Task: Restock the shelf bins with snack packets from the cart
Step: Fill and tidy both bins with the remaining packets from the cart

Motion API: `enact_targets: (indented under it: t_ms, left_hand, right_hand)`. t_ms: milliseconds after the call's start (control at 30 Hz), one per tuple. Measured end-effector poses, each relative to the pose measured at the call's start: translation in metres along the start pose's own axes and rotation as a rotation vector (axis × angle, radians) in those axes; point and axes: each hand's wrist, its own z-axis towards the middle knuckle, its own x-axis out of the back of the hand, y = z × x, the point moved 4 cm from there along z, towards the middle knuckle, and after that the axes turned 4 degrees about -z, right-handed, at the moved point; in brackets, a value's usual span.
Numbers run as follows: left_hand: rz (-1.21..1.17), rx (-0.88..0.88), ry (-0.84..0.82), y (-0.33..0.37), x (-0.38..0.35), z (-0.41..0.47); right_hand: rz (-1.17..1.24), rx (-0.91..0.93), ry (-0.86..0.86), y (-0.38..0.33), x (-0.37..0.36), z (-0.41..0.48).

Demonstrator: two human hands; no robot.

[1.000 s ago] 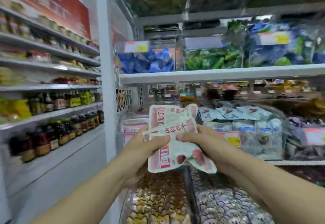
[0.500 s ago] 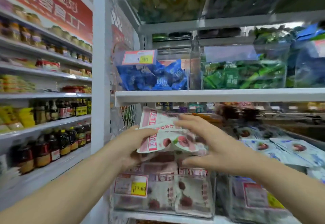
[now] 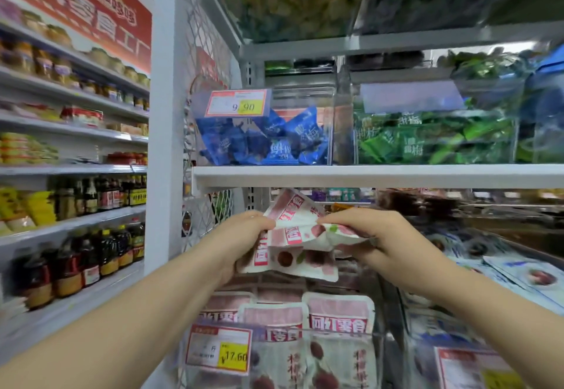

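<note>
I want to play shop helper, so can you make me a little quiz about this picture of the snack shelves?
1. True or false: the left hand and right hand both hold the pink-and-white packets.
2. What colour are the snack bags below the 9.90 tag? A red, B blue, C yellow.
3. Fill in: the price tag below the hands reads ___.
Key: 1 true; 2 B; 3 17.60.

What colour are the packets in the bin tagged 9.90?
The packets are blue with white lettering, seen best in the head view.
</note>
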Motion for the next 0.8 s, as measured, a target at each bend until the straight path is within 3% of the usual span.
enact_targets:
  t_ms: [67,133,233,333,500,667,733,800]
  left_hand:
    - [0.109,-0.028,0.082,0.004,0.011,0.008]
    - [0.325,-0.087,0.171,0.013,0.026,0.013]
    - [0.515,-0.151,0.272,0.022,0.040,0.015]
    - [0.544,-0.142,0.268,0.023,0.039,0.013]
    - [0.576,-0.151,0.244,0.019,0.039,0.009]
    - [0.515,-0.200,0.206,0.020,0.037,0.003]
    - [0.528,-0.218,0.196,0.021,0.037,0.000]
    - [0.563,-0.253,0.183,0.023,0.037,-0.002]
  right_hand:
    - [-0.062,-0.062,0.028,0.008,0.006,-0.005]
    - [-0.301,-0.184,0.012,0.015,0.011,-0.010]
    - [-0.765,-0.302,-0.164,0.013,0.006,-0.004]
    - [-0.965,-0.293,-0.347,0.005,-0.012,0.011]
    - [-0.845,-0.384,-0.786,0.011,-0.039,0.022]
    - [-0.765,-0.423,-1.057,0.009,-0.030,0.013]
    - [-0.682,-0.456,-1.026,0.011,-0.023,0.015]
    - [-0.546,-0.413,-0.775,0.010,-0.016,0.027]
